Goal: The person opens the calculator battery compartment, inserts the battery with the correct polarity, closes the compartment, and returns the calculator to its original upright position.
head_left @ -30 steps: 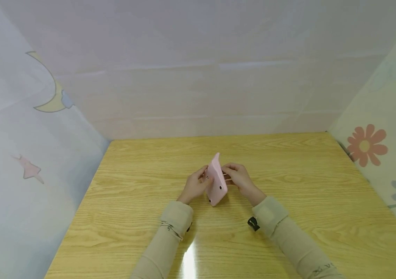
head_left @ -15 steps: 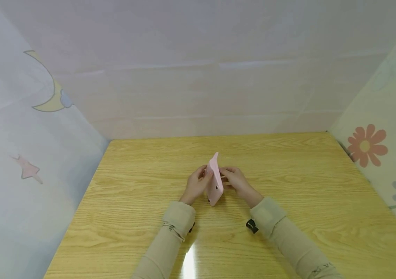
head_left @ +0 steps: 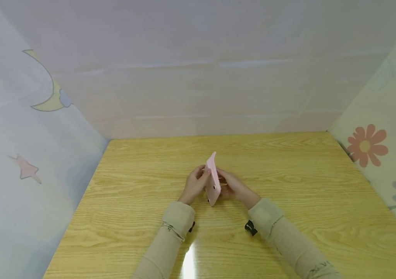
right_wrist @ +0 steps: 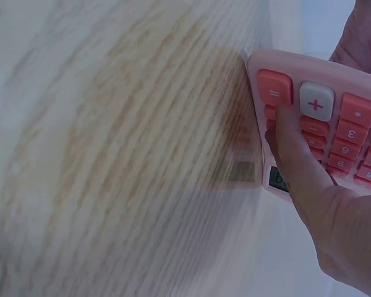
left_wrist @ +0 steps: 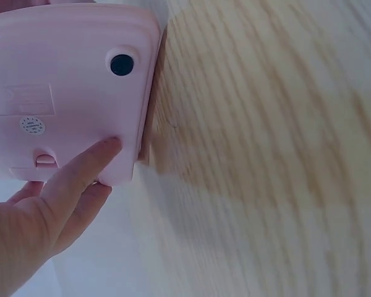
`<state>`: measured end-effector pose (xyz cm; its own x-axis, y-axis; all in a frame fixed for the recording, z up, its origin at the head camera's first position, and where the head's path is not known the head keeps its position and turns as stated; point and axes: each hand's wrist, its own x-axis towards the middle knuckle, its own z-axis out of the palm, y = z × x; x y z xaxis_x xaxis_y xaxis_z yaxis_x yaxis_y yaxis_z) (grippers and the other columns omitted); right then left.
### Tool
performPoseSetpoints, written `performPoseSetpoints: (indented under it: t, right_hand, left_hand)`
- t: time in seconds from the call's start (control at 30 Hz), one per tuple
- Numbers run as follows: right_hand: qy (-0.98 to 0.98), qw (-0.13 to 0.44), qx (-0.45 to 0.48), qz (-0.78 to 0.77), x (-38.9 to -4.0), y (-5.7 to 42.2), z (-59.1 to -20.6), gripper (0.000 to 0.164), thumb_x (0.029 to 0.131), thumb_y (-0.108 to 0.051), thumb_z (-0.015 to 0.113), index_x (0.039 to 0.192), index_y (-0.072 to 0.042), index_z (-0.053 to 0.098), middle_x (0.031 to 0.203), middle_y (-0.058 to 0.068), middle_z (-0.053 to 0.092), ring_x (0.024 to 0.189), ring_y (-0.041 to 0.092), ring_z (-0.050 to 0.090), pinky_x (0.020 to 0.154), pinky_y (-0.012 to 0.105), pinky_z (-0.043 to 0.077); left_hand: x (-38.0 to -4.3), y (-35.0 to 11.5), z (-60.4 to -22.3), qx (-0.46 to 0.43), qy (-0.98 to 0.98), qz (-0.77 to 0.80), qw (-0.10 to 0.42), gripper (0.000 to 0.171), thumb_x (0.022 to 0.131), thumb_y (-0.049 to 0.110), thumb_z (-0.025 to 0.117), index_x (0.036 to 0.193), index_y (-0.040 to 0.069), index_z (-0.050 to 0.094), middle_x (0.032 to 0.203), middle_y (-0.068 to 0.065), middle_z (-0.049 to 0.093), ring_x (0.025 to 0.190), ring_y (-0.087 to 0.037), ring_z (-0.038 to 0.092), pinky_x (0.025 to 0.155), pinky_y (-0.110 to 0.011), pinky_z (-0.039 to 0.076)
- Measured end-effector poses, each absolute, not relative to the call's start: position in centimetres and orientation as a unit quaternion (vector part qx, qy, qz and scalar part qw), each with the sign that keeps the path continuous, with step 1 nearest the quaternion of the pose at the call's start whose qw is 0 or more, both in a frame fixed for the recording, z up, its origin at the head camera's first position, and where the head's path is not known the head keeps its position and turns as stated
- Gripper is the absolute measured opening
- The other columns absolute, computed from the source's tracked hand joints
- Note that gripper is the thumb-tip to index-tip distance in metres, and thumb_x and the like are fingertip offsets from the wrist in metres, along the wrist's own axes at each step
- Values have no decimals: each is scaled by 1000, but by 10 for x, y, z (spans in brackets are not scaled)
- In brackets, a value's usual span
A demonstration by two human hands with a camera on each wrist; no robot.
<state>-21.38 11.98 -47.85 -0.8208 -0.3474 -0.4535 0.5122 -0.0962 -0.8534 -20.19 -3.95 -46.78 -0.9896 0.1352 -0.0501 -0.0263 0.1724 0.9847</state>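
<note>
A pink calculator (head_left: 212, 186) stands tilted on its side edge at the middle of the table. My left hand (head_left: 193, 185) grips it by one edge, its thumb (left_wrist: 89, 158) against the back beside a battery cover and a black round foot. My right hand (head_left: 236, 186) is on the keypad side. In the right wrist view a straight finger (right_wrist: 294, 145) of it touches the keys just below the large red equals key (right_wrist: 274, 88), next to a white plus key (right_wrist: 316, 100). Another finger lies partly hidden behind that one, near the small dark display (right_wrist: 277, 179).
The wooden table (head_left: 142, 170) reaches back to a pale cloth wall (head_left: 170, 97). Printed side cloths (head_left: 386, 186) border it left and right. A bright light reflection (head_left: 189, 263) shows near the front. Dark straps (head_left: 251, 228) are at the wrists.
The calculator has swung slightly left and turned more edge-on to the head view. My right hand has shifted left, closer against the keypad; the left hand keeps its grip.
</note>
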Motion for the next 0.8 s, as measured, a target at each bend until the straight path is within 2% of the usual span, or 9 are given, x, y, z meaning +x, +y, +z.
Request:
performPoseSetpoints:
  t: [0.13, 0.2, 0.27, 0.37, 0.43, 0.57, 0.67, 0.8]
  right_hand:
    - [601, 294, 70, -740, -207, 116, -468, 63, 84, -55, 51, 117, -2, 51, 96, 4, 60, 82, 20, 62, 69, 37, 50]
    - [598, 290, 82, -742, -207, 115, -469, 73, 75, -61, 59, 118, -3, 51, 97, 5, 59, 82, 20, 61, 69, 37, 49]
    - [603, 288, 80, -740, -205, 114, -465, 73, 78, -59, 58, 120, -1, 49, 100, 7, 57, 81, 19, 60, 70, 38, 49]
    - [620, 282, 82, -728, -213, 114, -479, 74, 77, -61, 58, 120, -2, 50, 104, 9, 57, 83, 22, 60, 71, 41, 50]
    - [630, 277, 88, -720, -220, 114, -492, 65, 83, -58, 53, 119, -4, 52, 106, 11, 58, 84, 24, 61, 71, 42, 51]
    - [650, 257, 108, -707, -233, 113, -517, 70, 74, -63, 59, 116, -7, 57, 107, 13, 60, 84, 26, 62, 67, 43, 52]
    - [665, 252, 105, -696, -229, 113, -510, 70, 73, -63, 59, 116, -7, 58, 107, 12, 61, 84, 25, 63, 66, 39, 52]
    - [691, 249, 90, -672, -217, 115, -486, 69, 79, -61, 57, 120, -6, 55, 106, 10, 61, 84, 21, 62, 64, 34, 50]
  left_hand:
    - [-202, -39, -465, 24, 750, 656, 78, 49, 93, 35, 51, 129, 3, 46, 120, -18, 53, 105, -29, 53, 77, -37, 50]
    - [-202, -39, -464, 14, 746, 661, 81, 49, 93, 35, 50, 129, 3, 46, 120, -19, 53, 105, -30, 54, 75, -38, 50]
    - [-200, -38, -457, 2, 738, 669, 88, 47, 93, 33, 50, 129, 2, 46, 120, -19, 53, 105, -32, 53, 76, -42, 50]
    - [-199, -38, -455, -10, 734, 673, 91, 46, 93, 31, 48, 128, 2, 46, 119, -19, 53, 105, -33, 53, 77, -46, 49]
    - [-199, -38, -455, -16, 734, 672, 91, 44, 93, 29, 47, 128, 2, 47, 118, -18, 53, 104, -33, 53, 77, -46, 49]
    - [-201, -36, -460, -27, 739, 668, 79, 43, 92, 28, 45, 126, 3, 49, 118, -16, 54, 102, -29, 54, 76, -42, 50]
    - [-201, -35, -461, -27, 737, 672, 64, 42, 91, 25, 45, 125, 1, 50, 117, -16, 55, 102, -27, 54, 76, -41, 50]
    - [-202, -33, -461, -25, 717, 694, 58, 40, 91, 19, 44, 124, -3, 49, 114, -18, 55, 100, -25, 53, 76, -43, 50]
